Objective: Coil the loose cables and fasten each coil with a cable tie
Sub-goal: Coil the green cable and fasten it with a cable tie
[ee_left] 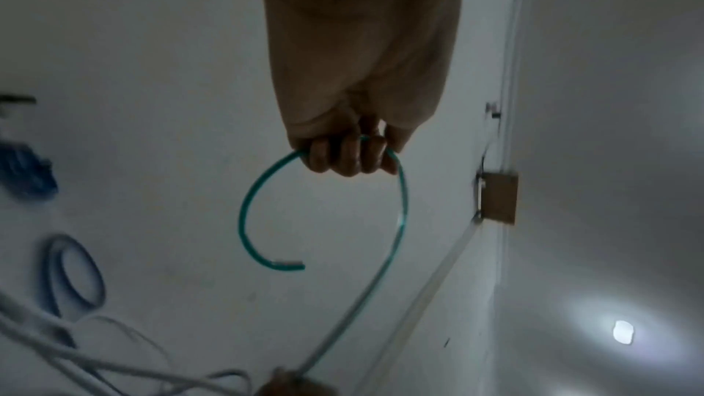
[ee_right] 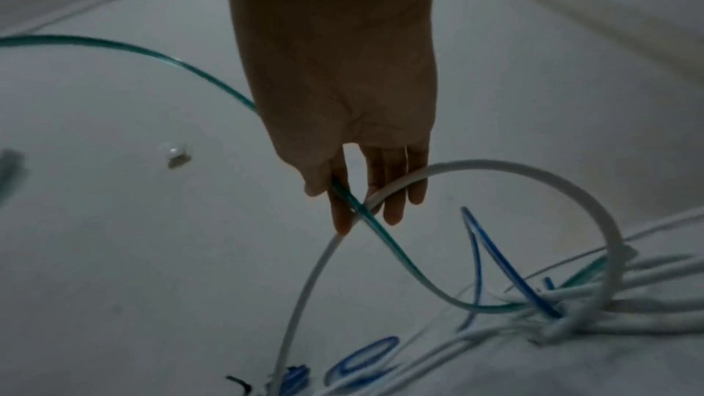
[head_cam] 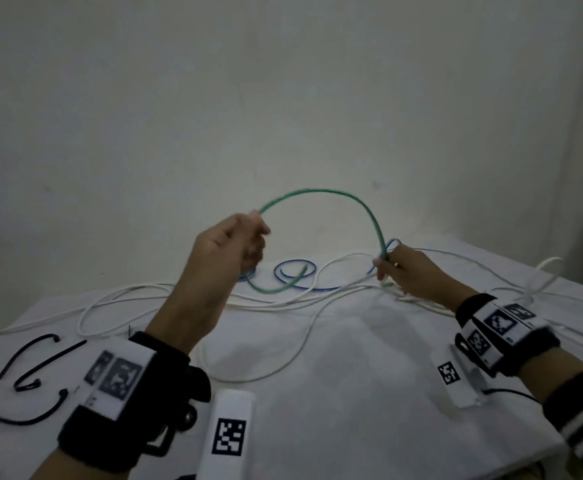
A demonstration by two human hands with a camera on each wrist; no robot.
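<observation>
A green cable (head_cam: 318, 190) arcs in the air between my two hands above the white-clothed table (head_cam: 352, 410). My left hand (head_cam: 245, 237) is raised and grips one stretch of it in curled fingers (ee_left: 343, 158). Below that hand the green cable (ee_left: 244, 216) curls into a part loop with its cut end free. My right hand (head_cam: 392, 268) is low over the tangle and pinches the green cable (ee_right: 400, 261) between thumb and forefinger (ee_right: 339, 207). A white cable (ee_right: 571, 179) loops across those fingers. Blue cable (head_cam: 295, 261) lies coiled loosely behind.
Several long white cables (head_cam: 304, 341) sprawl across the cloth and knot together with blue cable (ee_right: 506, 259) under my right hand. Black cable ties (head_cam: 51, 362) lie at the near left. A plain wall stands right behind the table.
</observation>
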